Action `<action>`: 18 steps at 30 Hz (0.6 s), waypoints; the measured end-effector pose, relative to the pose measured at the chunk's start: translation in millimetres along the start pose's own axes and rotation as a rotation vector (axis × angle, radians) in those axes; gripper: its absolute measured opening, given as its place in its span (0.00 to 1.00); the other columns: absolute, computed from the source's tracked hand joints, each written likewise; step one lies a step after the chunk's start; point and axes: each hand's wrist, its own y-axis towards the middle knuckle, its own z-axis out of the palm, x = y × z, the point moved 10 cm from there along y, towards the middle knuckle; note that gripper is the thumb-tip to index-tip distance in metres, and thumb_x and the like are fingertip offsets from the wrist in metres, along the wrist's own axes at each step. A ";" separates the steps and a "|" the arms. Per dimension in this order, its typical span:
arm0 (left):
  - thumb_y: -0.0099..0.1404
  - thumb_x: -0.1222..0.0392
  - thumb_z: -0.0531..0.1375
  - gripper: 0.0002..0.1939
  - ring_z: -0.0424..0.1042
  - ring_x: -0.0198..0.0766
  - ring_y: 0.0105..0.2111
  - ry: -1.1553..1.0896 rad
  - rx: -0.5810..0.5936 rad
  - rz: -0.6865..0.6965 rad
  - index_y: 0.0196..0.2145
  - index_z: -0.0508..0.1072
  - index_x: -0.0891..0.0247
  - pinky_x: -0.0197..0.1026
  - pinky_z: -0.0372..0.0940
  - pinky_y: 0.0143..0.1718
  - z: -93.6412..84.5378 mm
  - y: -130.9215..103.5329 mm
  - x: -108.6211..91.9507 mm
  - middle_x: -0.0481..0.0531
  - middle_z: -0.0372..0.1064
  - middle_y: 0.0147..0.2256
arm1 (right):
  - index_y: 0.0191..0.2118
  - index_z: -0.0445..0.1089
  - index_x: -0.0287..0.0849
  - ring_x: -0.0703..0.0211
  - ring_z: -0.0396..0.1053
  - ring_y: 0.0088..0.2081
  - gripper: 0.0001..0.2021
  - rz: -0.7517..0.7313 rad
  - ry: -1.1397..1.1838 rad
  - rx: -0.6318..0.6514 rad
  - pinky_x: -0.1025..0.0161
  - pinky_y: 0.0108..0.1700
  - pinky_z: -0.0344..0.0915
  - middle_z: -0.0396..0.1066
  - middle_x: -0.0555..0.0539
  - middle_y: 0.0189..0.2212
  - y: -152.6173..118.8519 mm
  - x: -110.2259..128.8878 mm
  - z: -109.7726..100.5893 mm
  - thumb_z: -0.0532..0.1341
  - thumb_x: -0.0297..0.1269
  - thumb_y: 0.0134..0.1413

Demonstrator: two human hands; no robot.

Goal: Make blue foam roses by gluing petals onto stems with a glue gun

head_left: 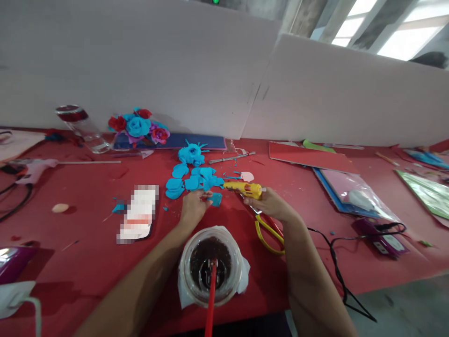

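Observation:
In the middle of the red table, my left hand (195, 206) is closed on a small blue petal piece (216, 200). My right hand (268, 202) grips a yellow glue gun (247, 189), its nozzle pointing left at a blue flower piece (206, 179) beside the left hand. Loose blue petals (174, 186) lie just left of there, with a blue ruffled flower (192, 154) behind them. Yellow-handled scissors (268, 235) rest under the right wrist. Nearer to me stands a clear cup (187, 267) of dark drink with a red straw (211, 299).
Black cords (333, 252) run right to a purple power strip (382, 238). A phone (139, 213), a pink glue gun (37, 171), a glass bottle (87, 131) and a flower bunch (138, 125) are on the left. Red foam sheets (308, 157) and a plastic packet (358, 192) lie right.

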 end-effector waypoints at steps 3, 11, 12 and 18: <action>0.51 0.70 0.64 0.11 0.77 0.40 0.39 0.009 -0.009 -0.004 0.33 0.77 0.62 0.39 0.70 0.43 -0.9 -0.1 0.4 0.52 0.79 0.38 | 0.30 0.67 0.41 0.65 0.57 0.23 0.20 0.100 -0.118 0.040 0.65 0.27 0.56 0.62 0.53 0.21 -0.4 -12.9 2.3 0.61 0.56 0.47; 0.52 0.69 0.64 0.10 0.77 0.40 0.40 0.047 -0.013 0.032 0.35 0.77 0.63 0.39 0.69 0.45 -3.3 -2.5 -6.8 0.53 0.79 0.38 | 0.29 0.67 0.40 0.65 0.57 0.24 0.25 0.147 -0.330 0.007 0.66 0.26 0.55 0.63 0.52 0.22 7.3 -26.9 1.8 0.61 0.62 0.44; 0.52 0.69 0.64 0.10 0.77 0.40 0.40 0.049 -0.013 0.034 0.35 0.77 0.63 0.39 0.69 0.45 -3.3 -2.7 -7.4 0.53 0.79 0.38 | 0.30 0.68 0.40 0.65 0.58 0.24 0.25 0.147 -0.331 0.015 0.66 0.26 0.55 0.63 0.51 0.22 7.6 -26.5 3.1 0.61 0.61 0.44; 0.53 0.69 0.64 0.10 0.77 0.39 0.40 0.051 -0.013 0.030 0.35 0.77 0.63 0.39 0.69 0.45 -3.3 -2.5 -7.3 0.53 0.79 0.38 | 0.32 0.71 0.39 0.65 0.58 0.24 0.24 0.141 -0.336 0.021 0.65 0.27 0.56 0.64 0.51 0.23 8.9 -24.2 5.8 0.61 0.59 0.46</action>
